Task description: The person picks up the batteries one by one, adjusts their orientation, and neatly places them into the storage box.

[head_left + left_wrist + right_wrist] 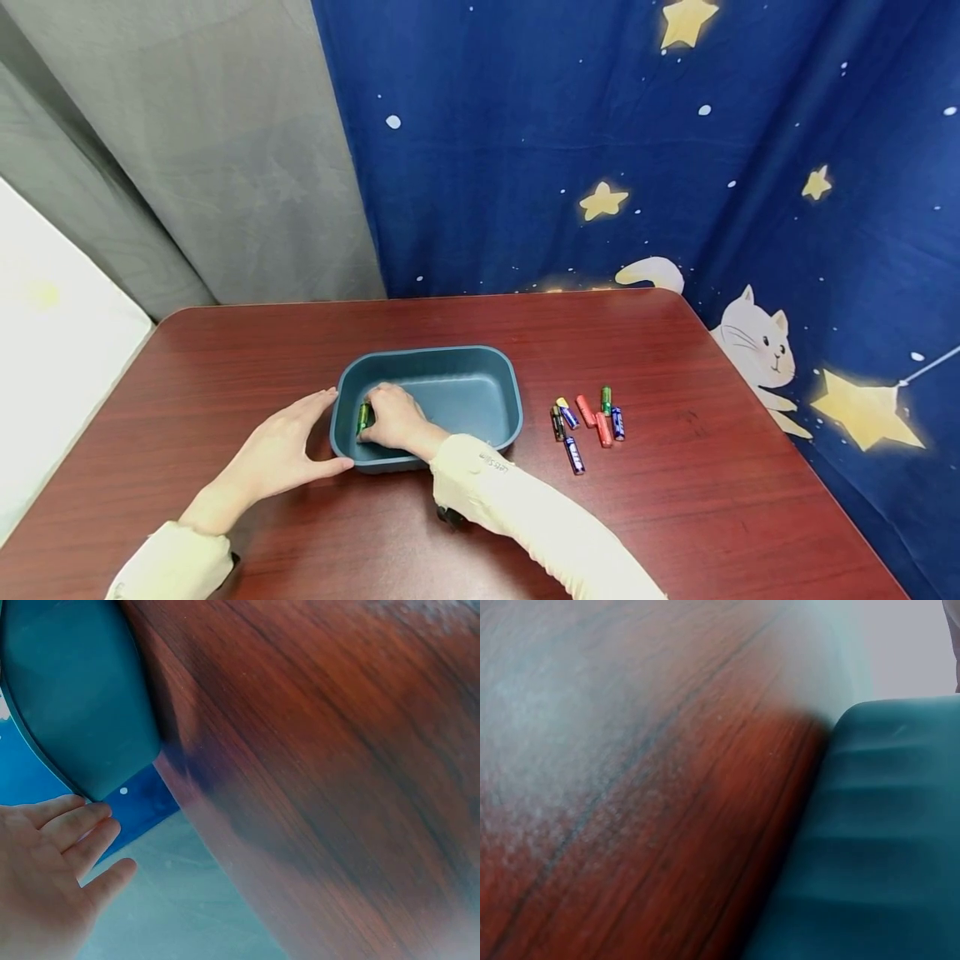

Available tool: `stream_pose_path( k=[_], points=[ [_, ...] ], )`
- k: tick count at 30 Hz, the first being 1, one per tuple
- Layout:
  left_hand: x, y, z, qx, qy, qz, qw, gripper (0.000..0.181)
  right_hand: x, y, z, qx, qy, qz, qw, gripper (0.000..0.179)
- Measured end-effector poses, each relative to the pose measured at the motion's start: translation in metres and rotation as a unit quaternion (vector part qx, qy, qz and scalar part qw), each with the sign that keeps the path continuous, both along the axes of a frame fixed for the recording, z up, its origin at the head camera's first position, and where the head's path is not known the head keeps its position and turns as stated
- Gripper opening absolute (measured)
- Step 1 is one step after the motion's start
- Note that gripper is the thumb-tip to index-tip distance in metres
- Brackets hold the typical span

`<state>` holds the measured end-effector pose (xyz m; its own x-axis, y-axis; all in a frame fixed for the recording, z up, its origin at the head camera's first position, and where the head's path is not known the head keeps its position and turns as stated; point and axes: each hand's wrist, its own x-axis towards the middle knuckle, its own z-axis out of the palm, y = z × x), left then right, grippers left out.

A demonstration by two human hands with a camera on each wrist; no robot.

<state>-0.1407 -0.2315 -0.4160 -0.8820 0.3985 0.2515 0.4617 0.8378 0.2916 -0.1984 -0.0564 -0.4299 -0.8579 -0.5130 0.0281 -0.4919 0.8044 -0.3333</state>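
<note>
A blue-green rectangular basin [480, 363] sits on the table. Inside its left end, my right hand [396, 417] pinches a green battery [363, 418] between thumb and fingers; part of the battery is hidden by the hand. My left hand [279, 448] lies along the basin's left side, fingers extended, with fingertips at the back-left rim and thumb at the front-left corner. In the left wrist view, the straight fingers [79, 821] meet the basin's edge. Only the basin's ribbed outer wall [870, 825] and the table show in the right wrist view, without the right hand's fingers.
Right of the basin lies a loose group of small batteries: red ones [603, 429], a green one [606, 400], blue ones [573, 455] and a dark one [557, 423]. The brown wooden table [675, 500] ends at a curtain [525, 167] behind.
</note>
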Motion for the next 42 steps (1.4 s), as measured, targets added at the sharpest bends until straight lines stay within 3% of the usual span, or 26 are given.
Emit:
stream_pose_path(
  k=[8,13,19,26,33,42],
  points=[
    [0.0,0.0,-0.001,-0.003,-0.006,0.003,1.0,0.094,0.001,0.006,0.007,-0.047,-0.024,-0.004,0.9986,0.048],
    [0.0,0.0,0.0,-0.005,-0.008,0.005,0.9999,0.095,0.002,0.017,0.014,-0.083,-0.047,0.014,0.9953,0.055],
    [0.0,0.001,0.0,-0.008,-0.012,0.008,0.9999,0.096,0.004,0.035,0.019,-0.129,-0.051,0.038,0.9896,0.057],
    [0.001,0.002,0.001,-0.013,-0.024,0.013,0.9995,0.097,0.007,0.054,0.026,-0.168,-0.082,0.035,0.9818,0.058],
    [0.0,0.002,0.001,-0.017,-0.023,0.015,0.9995,0.098,0.007,0.074,0.035,-0.202,-0.08,0.031,0.9755,0.056],
    [0.001,0.002,0.001,-0.014,-0.026,0.019,0.9994,0.099,0.002,0.106,0.046,-0.261,-0.091,0.03,0.9606,0.053]
  ],
)
